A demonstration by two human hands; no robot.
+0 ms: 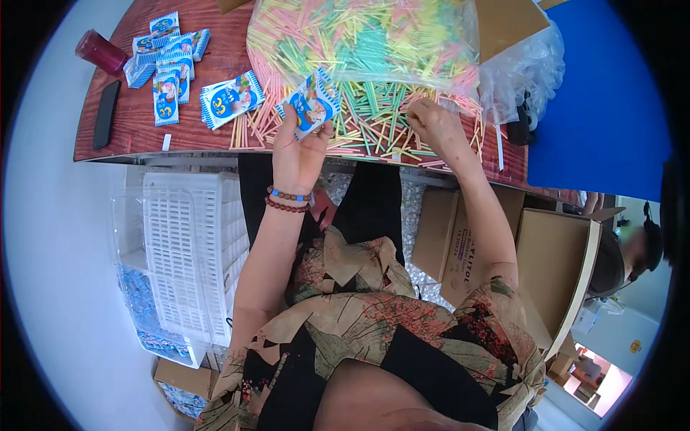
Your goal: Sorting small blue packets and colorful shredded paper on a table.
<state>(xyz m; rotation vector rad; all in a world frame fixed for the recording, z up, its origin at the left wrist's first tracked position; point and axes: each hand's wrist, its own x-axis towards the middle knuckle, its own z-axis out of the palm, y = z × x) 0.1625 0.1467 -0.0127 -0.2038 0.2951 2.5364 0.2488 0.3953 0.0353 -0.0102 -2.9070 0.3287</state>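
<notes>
My left hand [300, 147], with two beaded bracelets at the wrist, grips a blue-and-white packet [313, 106] and holds it tilted above the table's near part. My right hand [437, 128] is closed, its fingertips down among thin pastel sticks [359, 118] that look like short straws in pink, yellow and green. What those fingertips pinch, if anything, is hidden. Left of the held packet lie several similar packets [231, 100] on the table. A large clear plastic bag [359, 43] full of the same sticks rests just beyond both hands.
More packets [167, 93], a dark phone [107, 115] and a red cup [100, 52] lie or stand on the wooden table [205, 140] at left. Crumpled clear plastic [521, 65] is at right. Below are a white basket [188, 251] and open cardboard boxes [553, 266]. Another person [618, 258] is far right.
</notes>
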